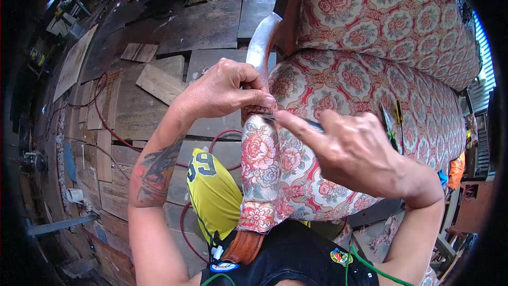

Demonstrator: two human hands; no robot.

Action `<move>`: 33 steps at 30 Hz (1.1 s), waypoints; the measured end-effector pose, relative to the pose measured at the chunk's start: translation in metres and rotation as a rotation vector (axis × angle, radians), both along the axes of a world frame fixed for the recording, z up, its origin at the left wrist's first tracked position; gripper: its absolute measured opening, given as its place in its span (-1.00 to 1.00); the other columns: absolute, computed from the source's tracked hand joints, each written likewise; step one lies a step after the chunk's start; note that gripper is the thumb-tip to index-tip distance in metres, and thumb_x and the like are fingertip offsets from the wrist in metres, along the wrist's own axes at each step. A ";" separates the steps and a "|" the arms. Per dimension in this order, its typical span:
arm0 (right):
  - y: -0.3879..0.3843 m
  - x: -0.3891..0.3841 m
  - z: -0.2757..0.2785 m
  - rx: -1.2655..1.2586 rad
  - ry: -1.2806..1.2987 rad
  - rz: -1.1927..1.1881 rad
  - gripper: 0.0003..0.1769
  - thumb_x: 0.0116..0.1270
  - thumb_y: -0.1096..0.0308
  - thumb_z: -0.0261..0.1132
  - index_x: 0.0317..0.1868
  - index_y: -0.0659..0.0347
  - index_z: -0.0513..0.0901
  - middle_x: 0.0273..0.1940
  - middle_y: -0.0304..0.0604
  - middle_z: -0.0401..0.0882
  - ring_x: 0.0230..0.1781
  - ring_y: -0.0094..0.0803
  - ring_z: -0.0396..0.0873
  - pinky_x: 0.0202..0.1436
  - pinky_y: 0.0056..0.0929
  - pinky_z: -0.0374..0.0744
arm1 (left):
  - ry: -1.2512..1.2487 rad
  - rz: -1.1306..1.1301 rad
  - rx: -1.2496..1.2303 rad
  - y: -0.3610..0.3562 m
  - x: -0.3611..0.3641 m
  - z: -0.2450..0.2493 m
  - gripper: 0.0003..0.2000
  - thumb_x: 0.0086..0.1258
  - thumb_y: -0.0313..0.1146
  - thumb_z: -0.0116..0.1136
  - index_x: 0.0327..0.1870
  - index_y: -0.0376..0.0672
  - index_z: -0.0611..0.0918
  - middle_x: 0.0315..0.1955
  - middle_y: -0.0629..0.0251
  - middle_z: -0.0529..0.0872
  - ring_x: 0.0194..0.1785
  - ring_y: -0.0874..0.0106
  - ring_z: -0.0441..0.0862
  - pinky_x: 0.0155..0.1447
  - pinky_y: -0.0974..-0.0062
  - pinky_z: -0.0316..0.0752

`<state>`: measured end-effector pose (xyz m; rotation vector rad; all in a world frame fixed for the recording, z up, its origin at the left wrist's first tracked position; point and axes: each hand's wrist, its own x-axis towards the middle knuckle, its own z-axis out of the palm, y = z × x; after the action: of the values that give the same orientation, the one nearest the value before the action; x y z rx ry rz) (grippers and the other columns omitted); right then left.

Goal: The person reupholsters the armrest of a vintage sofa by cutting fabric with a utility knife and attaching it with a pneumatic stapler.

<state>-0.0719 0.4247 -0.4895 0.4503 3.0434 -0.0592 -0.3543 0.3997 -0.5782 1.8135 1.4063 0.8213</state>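
A sofa armrest wrapped in red and cream floral fabric runs up the middle of the view. My left hand is closed in a pinch at the upper edge of that fabric. My right hand grips a slim tool with a dark handle; its thin metal end meets the fabric edge beside my left fingertips. Most of the tool is hidden, so its exact kind does not show. Above my left hand the armrest's curved wooden frame is uncovered. Brown wood shows at its front end.
Scissors and a yellow-and-black tool lie on the floral seat. The backrest rises behind. A red hose crosses the plank floor, where loose boards lie. My yellow-shorted leg is beside the armrest.
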 end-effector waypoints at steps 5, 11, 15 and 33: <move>0.006 0.039 0.010 0.066 -0.120 -0.241 -0.27 0.33 0.48 0.35 0.52 -0.12 0.51 -0.45 -0.12 0.52 -0.52 -0.22 0.54 -0.40 -0.20 0.47 | 0.088 -0.038 0.011 0.002 0.000 0.003 -0.77 0.38 -0.32 0.50 -0.30 -0.34 0.78 -0.44 0.30 0.81 -0.35 0.60 0.68 -0.25 0.51 0.59; 0.012 0.057 -0.019 -0.182 0.334 -0.363 -0.36 0.28 0.57 0.41 0.40 0.02 0.65 -0.41 0.02 0.64 -0.45 -0.09 0.60 -0.29 -0.20 0.54 | 0.062 -0.018 0.042 -0.001 0.005 0.011 -0.77 0.35 -0.30 0.50 -0.36 -0.30 0.77 -0.46 0.23 0.80 -0.40 0.50 0.70 -0.27 0.44 0.56; 0.014 0.062 -0.066 -0.429 0.645 -0.409 -0.43 0.33 0.55 0.38 0.37 0.09 0.67 -0.38 0.11 0.70 -0.45 -0.18 0.68 -0.30 -0.23 0.57 | 0.116 -0.040 0.133 -0.007 0.013 0.027 -0.76 0.33 -0.25 0.51 -0.42 -0.23 0.75 -0.52 0.27 0.73 -0.39 0.41 0.67 -0.18 0.39 0.51; -0.013 0.087 -0.117 -0.752 0.662 -0.656 -0.47 0.37 0.55 0.39 0.36 0.19 0.67 -0.06 0.24 0.80 -0.18 -0.29 0.83 -0.10 -0.37 0.67 | 0.426 0.008 0.313 -0.030 0.010 0.026 -0.79 0.40 -0.25 0.41 -0.30 -0.18 0.66 -0.35 0.33 0.63 -0.20 0.33 0.51 0.12 0.33 0.27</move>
<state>0.0154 0.4119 -0.6068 1.5198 2.8832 -1.5679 -0.3442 0.3700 -0.5526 2.3275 1.6145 0.7160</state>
